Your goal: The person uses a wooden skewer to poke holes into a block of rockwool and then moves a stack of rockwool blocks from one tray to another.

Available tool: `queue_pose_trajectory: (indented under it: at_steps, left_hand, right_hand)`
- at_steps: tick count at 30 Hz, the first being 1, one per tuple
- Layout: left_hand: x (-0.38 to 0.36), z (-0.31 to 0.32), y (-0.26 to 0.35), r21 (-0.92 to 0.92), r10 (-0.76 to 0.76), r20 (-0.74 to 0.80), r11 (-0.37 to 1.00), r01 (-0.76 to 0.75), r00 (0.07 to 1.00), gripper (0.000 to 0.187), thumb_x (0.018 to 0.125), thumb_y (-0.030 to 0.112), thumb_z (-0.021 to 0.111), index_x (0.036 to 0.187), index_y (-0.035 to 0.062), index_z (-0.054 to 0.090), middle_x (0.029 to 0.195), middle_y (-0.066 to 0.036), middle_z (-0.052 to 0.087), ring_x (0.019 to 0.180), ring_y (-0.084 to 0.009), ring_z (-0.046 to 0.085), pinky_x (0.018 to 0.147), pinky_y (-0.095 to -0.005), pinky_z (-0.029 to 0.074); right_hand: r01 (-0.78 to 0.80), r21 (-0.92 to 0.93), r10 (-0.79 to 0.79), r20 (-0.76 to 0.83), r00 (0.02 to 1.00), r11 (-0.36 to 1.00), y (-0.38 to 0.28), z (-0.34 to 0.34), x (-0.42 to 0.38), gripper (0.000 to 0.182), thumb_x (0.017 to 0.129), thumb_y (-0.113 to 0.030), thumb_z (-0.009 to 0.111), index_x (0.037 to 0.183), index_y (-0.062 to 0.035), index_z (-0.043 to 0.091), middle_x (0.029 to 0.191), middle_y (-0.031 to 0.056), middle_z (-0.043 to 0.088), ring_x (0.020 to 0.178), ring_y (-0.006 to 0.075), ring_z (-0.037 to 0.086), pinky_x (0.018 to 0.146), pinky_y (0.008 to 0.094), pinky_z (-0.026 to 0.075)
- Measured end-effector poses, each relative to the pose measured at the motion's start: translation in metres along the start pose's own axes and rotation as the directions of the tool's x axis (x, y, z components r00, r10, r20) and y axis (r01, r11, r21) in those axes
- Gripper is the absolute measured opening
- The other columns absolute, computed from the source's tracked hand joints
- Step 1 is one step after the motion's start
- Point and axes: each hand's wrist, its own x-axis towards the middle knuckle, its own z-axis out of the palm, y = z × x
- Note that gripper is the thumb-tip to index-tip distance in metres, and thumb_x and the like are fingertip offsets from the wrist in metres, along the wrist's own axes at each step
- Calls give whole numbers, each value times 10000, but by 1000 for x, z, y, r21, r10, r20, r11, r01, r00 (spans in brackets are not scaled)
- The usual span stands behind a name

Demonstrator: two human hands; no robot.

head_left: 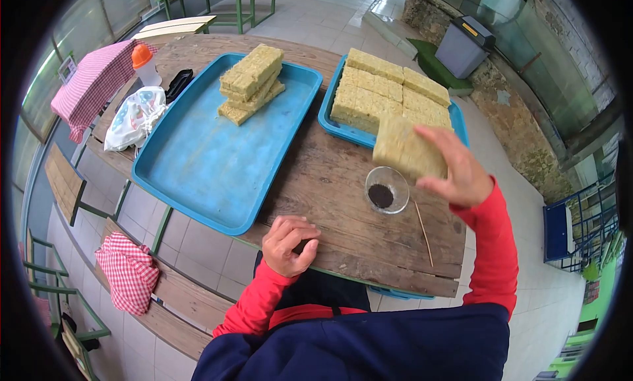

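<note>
My right hand [455, 166] grips a yellowish rockwool slab [405, 147] between thumb and fingers. Motion blurs the slab, which is tilted above the table beside the right tray. Just under it stands a small clear glass bowl [397, 176] with dark, seed-like grains [380, 195] inside. A thin wooden stick [422, 232] lies to the bowl's right. My left hand [290, 244] rests at the table's near edge, its fingers curled closed with nothing visible in them. More rockwool slabs [369, 94] fill much of the right blue tray [353, 135].
A large blue tray [217, 160] on the left holds a small stack of rockwool slabs [250, 74]. Beyond its left side are a plastic bag [135, 120], a bottle with an orange cap [145, 64] and a black case [179, 84]. A bench [175, 308] runs along the near left.
</note>
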Motion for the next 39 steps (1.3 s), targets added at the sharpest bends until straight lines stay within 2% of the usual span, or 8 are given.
queue_pose_trajectory:
  at_steps: [2, 6, 7, 13, 15, 24, 34, 39]
  left_hand:
    - [-1, 7, -1, 200, -20, 6, 980, 19, 1000, 122, 707, 95, 709, 828, 106, 718, 849, -40, 686, 849, -264, 649, 745, -343, 532]
    - [4, 8, 4, 309, -117, 35, 946, 101, 992, 150, 702, 89, 715, 846, 130, 723, 899, -9, 686, 929, -253, 630, 773, -339, 529]
    - [3, 10, 5, 284, -124, 37, 953, 109, 992, 154, 691, 54, 680, 836, 93, 715, 887, -54, 685, 920, -293, 622, 804, -376, 515]
    - [4, 9, 6, 326, -142, 50, 938, 118, 989, 197, 665, 52, 684, 850, 113, 719, 896, -40, 689, 922, -294, 624, 793, -367, 520]
    - [3, 9, 5, 335, -147, 64, 935, 118, 987, 218, 654, 52, 685, 856, 123, 725, 903, -31, 693, 919, -284, 625, 785, -358, 525]
    - [4, 8, 6, 339, -182, 93, 930, 140, 979, 212, 664, 67, 683, 860, 129, 731, 898, -24, 696, 908, -273, 628, 772, -354, 528]
    - [7, 10, 8, 361, -204, 88, 919, 159, 975, 194, 678, 66, 685, 857, 124, 731, 899, -28, 698, 908, -277, 629, 775, -353, 524]
    - [6, 11, 7, 376, -191, 75, 915, 150, 979, 202, 680, 71, 689, 868, 128, 733, 905, -26, 698, 914, -266, 631, 775, -349, 526]
  right_hand:
    - [-49, -102, 43, -62, 997, 994, 27, -3, 28, 823, 683, -172, 808, 1406, -98, 422, 1288, 187, 521, 1211, 356, 494, 1052, 423, 394]
    - [-12, -156, -2, -89, 996, 988, 88, 7, 88, 788, 716, -185, 785, 1407, -109, 412, 1290, 182, 519, 1223, 358, 482, 1058, 418, 388]
    - [-46, -165, 35, -71, 997, 985, 99, 10, 102, 778, 728, -201, 778, 1407, -110, 409, 1292, 184, 517, 1232, 360, 474, 1060, 420, 385]
    - [-142, -100, 143, 6, 990, 985, 143, 38, 167, 771, 736, -239, 774, 1408, -126, 412, 1324, 176, 502, 1267, 363, 445, 1078, 428, 367]
    - [-144, -130, 150, 34, 988, 981, 150, 48, 178, 756, 728, -212, 764, 1396, -125, 420, 1333, 146, 500, 1268, 347, 457, 1080, 421, 366]
    - [-158, -119, 174, 137, 975, 980, 167, 60, 189, 705, 733, -196, 750, 1373, -130, 462, 1375, 140, 479, 1321, 338, 400, 1117, 426, 317]
    - [-131, -96, 140, 97, 985, 987, 172, 68, 181, 702, 762, -154, 771, 1390, -131, 459, 1390, 142, 471, 1322, 335, 397, 1121, 423, 321]
    - [-132, -225, 165, 135, 977, 965, 156, 61, 190, 692, 776, -169, 758, 1401, -141, 464, 1370, 154, 490, 1290, 362, 420, 1115, 431, 337]
